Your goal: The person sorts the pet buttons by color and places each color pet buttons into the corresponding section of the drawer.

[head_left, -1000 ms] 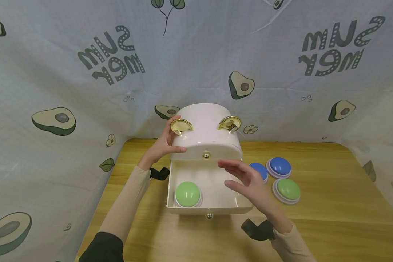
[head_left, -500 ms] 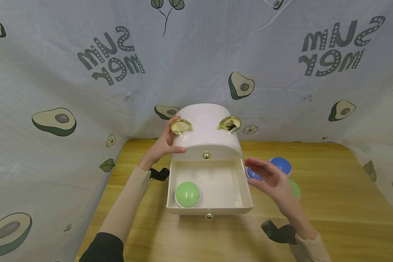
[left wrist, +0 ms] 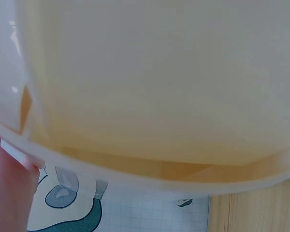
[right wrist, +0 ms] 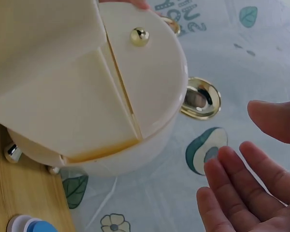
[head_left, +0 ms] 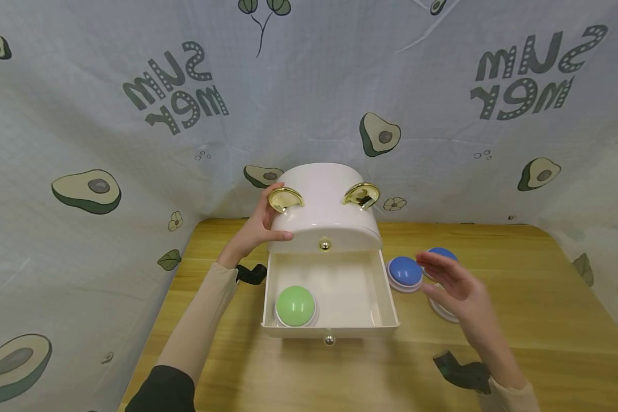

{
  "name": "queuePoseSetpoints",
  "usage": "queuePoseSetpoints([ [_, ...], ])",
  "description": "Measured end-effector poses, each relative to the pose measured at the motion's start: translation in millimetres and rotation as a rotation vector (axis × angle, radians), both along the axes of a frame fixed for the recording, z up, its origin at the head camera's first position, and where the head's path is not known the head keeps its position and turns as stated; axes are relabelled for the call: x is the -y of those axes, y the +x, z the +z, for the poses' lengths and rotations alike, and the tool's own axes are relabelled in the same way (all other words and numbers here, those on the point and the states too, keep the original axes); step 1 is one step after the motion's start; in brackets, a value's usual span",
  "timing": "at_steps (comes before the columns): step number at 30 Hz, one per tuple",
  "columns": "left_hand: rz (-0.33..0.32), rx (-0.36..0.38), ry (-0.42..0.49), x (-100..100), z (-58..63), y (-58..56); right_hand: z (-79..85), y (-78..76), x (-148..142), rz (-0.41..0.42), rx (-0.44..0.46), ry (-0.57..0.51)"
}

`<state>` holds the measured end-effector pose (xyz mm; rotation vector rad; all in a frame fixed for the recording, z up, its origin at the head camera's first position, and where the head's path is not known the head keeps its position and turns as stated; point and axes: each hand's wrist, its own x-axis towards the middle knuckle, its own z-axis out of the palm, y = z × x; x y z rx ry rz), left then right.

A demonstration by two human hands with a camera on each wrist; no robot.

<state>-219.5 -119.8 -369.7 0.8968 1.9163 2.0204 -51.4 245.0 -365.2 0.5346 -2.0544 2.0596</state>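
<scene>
By the back edge of the tabletop (head_left: 525,286), the left hand (head_left: 257,226) grips the white box (head_left: 323,209), maybe to steady it; the right hand (head_left: 462,293), fingers loose, holds nothing.

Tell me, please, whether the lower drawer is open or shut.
Open: the drawer juts from the white box, showing the green-domed disc inside.
</scene>
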Motion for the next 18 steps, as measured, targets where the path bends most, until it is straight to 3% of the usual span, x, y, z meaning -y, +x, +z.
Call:
queuePoseSetpoints([
  [6,0.007,0.005,-0.007,0,0.2,0.1,-8.4,6.0,-14,-0.063,0.048,-0.008],
  [18,0.004,-0.023,-0.009,0,-2.4,-1.2,-28.6,10.2,-37,-0.112,0.094,0.003],
])
